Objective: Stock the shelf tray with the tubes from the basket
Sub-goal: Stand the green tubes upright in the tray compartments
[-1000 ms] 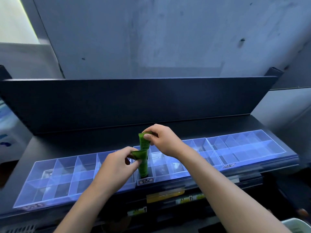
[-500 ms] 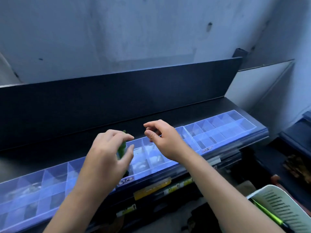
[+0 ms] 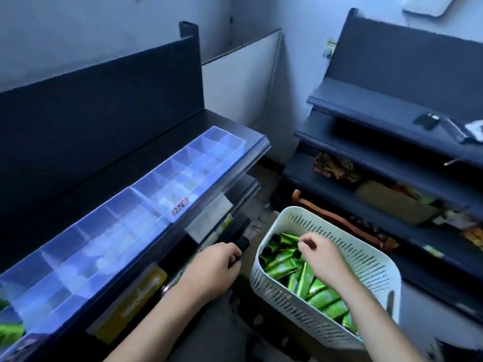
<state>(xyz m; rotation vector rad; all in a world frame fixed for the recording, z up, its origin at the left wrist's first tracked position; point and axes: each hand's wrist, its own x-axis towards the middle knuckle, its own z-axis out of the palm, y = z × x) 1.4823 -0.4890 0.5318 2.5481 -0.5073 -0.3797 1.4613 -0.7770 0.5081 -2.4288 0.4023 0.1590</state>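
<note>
Right hand (image 3: 320, 259) reaching into the white basket (image 3: 371, 259), fingers curled over the green tubes (image 3: 311, 283), grasp unclear, left hand (image 3: 213, 270) loosely curled, empty, beside the clear shelf tray (image 3: 125, 218)

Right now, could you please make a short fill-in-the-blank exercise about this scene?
1. The green tubes lie in a white ____.
2. The ____ hand reaches in among the tubes.
3. The clear tray sits on a dark ____.

Missing words: basket; right; shelf
</note>
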